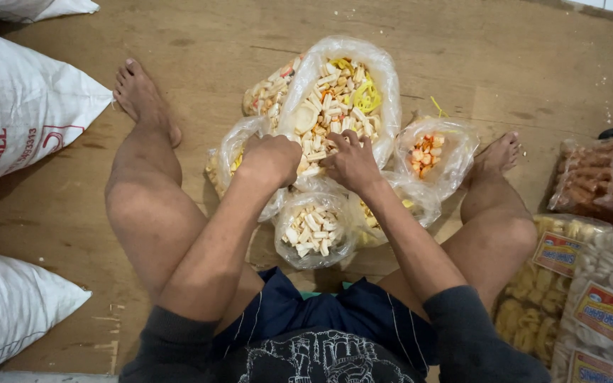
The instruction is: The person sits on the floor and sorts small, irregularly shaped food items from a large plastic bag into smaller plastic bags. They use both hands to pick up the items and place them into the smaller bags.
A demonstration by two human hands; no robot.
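Wooden boards are covering the floor [505, 64] where a person is sitting with bare legs spread, and everything is lying around the two hands at the middle. Far to the left of the hands, two white sacks [15, 106] are leaning in from the edge. The left hand [272, 157] is curling into a closed fist on the rim of the big clear bag [342, 89], bunching the plastic, though what the fingers are pinching underneath cannot be told. Just beside it, the right hand [352, 162] is pressing down into the same bag's mouth with fingers bent among the pale snack pieces [321, 113]; whether it is holding any is hidden. That bag is lying open just beyond both hands, touching them, and a smaller filled bag [313, 230] is sitting right below the wrists. Right of the right hand, a small bag with orange pieces [431, 152] is resting near the foot, and labelled packs [590, 284] are stacking up well apart at the edge. As a judgement, the thin plastic could slip or tear under the fist's pull, and the open mouth tipping sideways would be spilling pieces onto the boards.
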